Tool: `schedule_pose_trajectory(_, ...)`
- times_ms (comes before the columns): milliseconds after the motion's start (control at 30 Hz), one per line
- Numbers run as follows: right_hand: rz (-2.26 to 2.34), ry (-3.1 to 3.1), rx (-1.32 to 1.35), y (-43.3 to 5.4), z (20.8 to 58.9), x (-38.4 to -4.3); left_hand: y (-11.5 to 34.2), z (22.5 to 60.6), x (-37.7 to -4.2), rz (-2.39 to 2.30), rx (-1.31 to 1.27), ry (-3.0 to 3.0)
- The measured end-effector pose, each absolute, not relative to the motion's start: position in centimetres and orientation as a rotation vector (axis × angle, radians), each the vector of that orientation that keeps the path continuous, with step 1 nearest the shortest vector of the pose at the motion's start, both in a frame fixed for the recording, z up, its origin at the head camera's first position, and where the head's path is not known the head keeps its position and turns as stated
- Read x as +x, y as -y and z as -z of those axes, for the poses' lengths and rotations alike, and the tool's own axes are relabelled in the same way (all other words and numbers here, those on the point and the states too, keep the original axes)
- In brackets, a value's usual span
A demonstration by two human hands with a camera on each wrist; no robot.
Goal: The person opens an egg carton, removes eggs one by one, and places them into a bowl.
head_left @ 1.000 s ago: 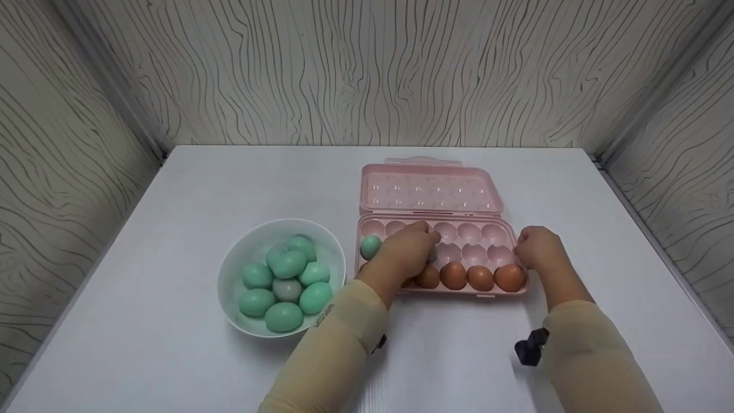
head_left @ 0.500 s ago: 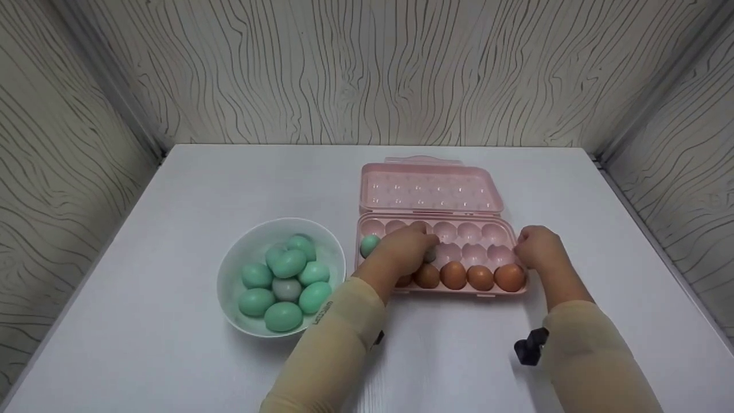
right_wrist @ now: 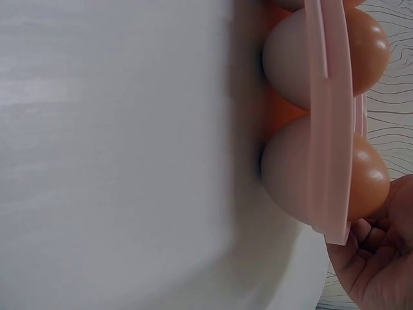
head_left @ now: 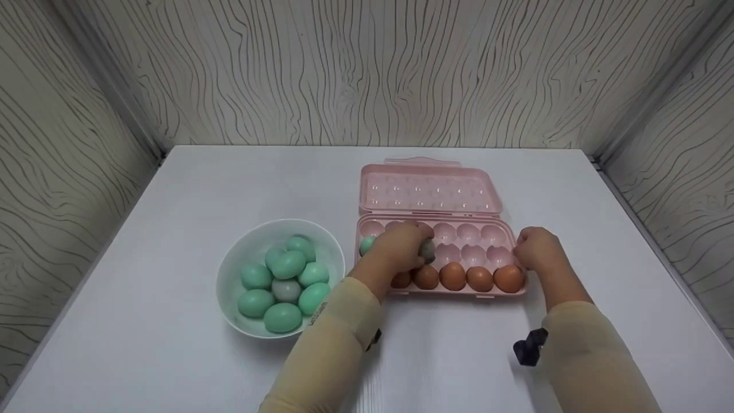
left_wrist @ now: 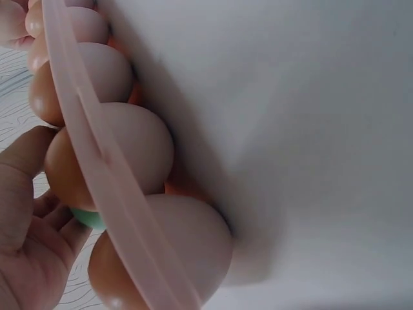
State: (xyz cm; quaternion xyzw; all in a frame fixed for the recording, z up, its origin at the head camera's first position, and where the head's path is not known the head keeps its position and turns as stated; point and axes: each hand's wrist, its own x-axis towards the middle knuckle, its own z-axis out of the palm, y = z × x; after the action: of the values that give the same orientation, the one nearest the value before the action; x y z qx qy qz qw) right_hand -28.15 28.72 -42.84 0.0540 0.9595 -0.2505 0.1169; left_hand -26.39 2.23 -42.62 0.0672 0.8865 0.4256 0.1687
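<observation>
A pink egg carton (head_left: 436,217) lies with its lid raised at the back. Brown eggs (head_left: 453,277) fill much of its front row; my left arm hides the left end. My left hand (head_left: 401,246) reaches over the middle row, fingers and thumb about a grey-green egg (head_left: 427,251). In the left wrist view, a green egg (left_wrist: 89,218) shows partly behind the brown ones, beside the curled fingers. Left of that hand, a green egg (head_left: 367,245) sits in the middle row. My right hand (head_left: 538,248) holds the carton's right end with curled fingers.
A white bowl (head_left: 225,287) left of the carton holds several green eggs and a greyish one (head_left: 287,290). White tabletop (head_left: 447,355) surrounds them. Patterned panels (head_left: 367,69) stand at the back and both sides.
My left hand has shifted slightly left, and more of the grey-green egg by its fingertips shows. The right hand has stayed at the carton's end.
</observation>
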Motion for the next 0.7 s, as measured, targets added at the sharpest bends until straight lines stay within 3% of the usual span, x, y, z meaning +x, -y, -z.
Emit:
schedule_pose_trajectory(233,0.744,-2.763,0.215,-28.6,42.8,-28.2,-1.7,42.1,-26.6,-1.008,0.402,-2.7)
schedule_pose_trajectory(700,0.742,-2.81,0.202,-28.5,42.6,-28.0,-1.1,41.0,-26.8,-0.945,0.405,-2.811)
